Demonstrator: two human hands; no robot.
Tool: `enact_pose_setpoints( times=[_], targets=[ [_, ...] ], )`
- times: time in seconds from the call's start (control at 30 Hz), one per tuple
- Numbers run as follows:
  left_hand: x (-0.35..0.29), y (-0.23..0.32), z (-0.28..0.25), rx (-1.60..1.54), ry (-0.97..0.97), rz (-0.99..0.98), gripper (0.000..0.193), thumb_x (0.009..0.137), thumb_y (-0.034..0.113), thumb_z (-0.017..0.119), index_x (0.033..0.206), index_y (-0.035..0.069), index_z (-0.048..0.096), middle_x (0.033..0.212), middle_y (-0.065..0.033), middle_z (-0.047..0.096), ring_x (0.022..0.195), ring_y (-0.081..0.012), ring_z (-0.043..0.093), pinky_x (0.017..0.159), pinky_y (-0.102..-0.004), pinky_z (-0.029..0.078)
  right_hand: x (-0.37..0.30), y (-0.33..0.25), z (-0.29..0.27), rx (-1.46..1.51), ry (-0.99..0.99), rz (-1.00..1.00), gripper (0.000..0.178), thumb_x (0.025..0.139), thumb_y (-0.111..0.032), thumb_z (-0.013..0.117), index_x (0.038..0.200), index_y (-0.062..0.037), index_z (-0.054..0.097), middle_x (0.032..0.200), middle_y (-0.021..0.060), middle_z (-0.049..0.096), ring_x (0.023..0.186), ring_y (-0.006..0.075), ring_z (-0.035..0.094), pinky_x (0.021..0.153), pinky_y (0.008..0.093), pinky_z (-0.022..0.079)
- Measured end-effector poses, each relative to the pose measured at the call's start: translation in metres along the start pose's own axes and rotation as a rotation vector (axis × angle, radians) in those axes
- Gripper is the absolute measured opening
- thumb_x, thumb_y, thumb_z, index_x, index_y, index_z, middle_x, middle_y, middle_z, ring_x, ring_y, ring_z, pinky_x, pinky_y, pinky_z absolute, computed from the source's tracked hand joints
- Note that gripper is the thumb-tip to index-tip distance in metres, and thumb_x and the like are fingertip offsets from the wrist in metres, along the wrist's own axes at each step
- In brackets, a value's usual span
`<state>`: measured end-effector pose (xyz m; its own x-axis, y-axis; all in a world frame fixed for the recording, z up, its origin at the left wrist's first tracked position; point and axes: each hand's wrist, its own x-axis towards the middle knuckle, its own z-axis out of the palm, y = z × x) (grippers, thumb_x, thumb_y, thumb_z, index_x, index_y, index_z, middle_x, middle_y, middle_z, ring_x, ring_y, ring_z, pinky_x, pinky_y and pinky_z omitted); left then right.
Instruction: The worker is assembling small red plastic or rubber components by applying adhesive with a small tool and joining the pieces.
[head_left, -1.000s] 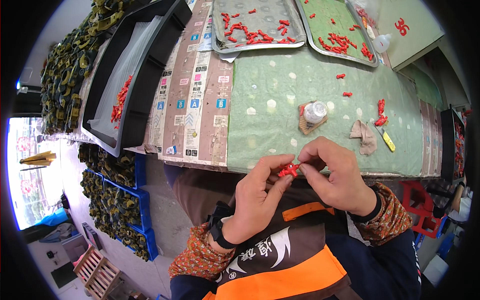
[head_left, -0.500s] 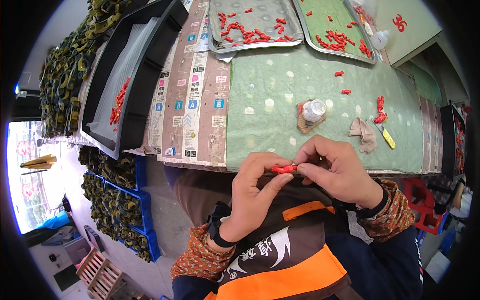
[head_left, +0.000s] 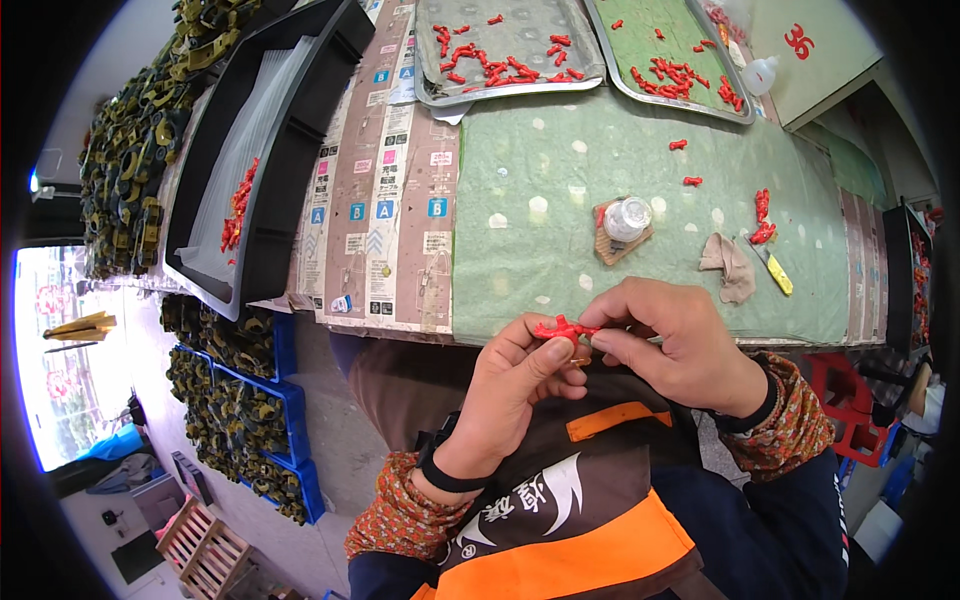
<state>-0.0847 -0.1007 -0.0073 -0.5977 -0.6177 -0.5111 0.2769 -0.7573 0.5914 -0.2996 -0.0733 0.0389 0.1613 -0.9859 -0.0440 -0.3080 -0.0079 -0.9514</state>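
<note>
I see the left hand (head_left: pixel 520 375) and right hand (head_left: pixel 675 345) pinch one small red part (head_left: pixel 562 328) between narrow fingertips, just below the green mat (head_left: pixel 640 230) edge, close to the body for steady fitting.

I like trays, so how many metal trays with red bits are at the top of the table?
2. One metal tray sits at the top middle, and the other metal tray lies to its right, partly cut off by the picture's edge. More could be hidden beyond it.
</note>
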Motion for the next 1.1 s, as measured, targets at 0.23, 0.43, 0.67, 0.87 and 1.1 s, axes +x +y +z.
enact_pose_setpoints(
  times=[0.23,0.43,0.67,0.87,1.1],
  targets=[
    [0.000,0.002,-0.004,-0.121,-0.115,-0.082,0.014,0.102,0.020,0.066,0.110,0.009,0.060,0.102,-0.0063,0.071,0.080,-0.0108,0.068,0.072,-0.0263,0.060,0.007,0.004,-0.009,-0.089,-0.083,-0.159,0.014,0.090,-0.001,0.070,0.103,-0.0032,0.066,0.087,0.0119,0.067,0.080,0.0307,0.068,0.069,0.0364,0.053],
    [0.000,0.001,-0.005,-0.075,-0.137,-0.096,0.017,0.103,0.022,0.062,0.113,0.008,0.057,0.099,-0.0103,0.068,0.078,-0.0141,0.067,0.069,-0.0280,0.059,0.011,0.010,-0.014,-0.068,-0.145,-0.216,0.013,0.089,-0.002,0.070,0.101,-0.0039,0.065,0.088,0.0122,0.065,0.079,0.0333,0.066,0.068,0.0387,0.051],
    [0.001,0.003,-0.008,-0.116,-0.242,-0.186,0.014,0.103,0.023,0.064,0.108,0.011,0.058,0.099,-0.0050,0.069,0.072,-0.0075,0.063,0.063,-0.0225,0.054,0.011,0.021,-0.015,-0.132,-0.156,-0.385,0.020,0.085,-0.002,0.074,0.101,-0.0065,0.062,0.084,0.0107,0.062,0.078,0.0336,0.063,0.066,0.0411,0.050],
    [0.002,-0.001,-0.008,-0.086,-0.191,-0.163,0.012,0.102,0.020,0.066,0.106,0.011,0.059,0.097,-0.0037,0.069,0.070,-0.0073,0.062,0.063,-0.0225,0.053,0.004,0.021,-0.008,-0.173,-0.103,-0.378,0.017,0.087,-0.002,0.073,0.100,-0.0053,0.064,0.084,0.0098,0.064,0.076,0.0315,0.065,0.065,0.0388,0.051],
    [-0.001,-0.004,-0.002,0.136,-0.078,-0.022,0.014,0.099,0.017,0.069,0.105,0.010,0.059,0.095,-0.0054,0.069,0.073,-0.0092,0.063,0.064,-0.0240,0.054,-0.013,0.015,0.002,0.070,-0.019,0.003,0.010,0.090,-0.001,0.070,0.099,-0.0042,0.067,0.087,0.0105,0.067,0.076,0.0272,0.069,0.065,0.0338,0.052]
  ],
)
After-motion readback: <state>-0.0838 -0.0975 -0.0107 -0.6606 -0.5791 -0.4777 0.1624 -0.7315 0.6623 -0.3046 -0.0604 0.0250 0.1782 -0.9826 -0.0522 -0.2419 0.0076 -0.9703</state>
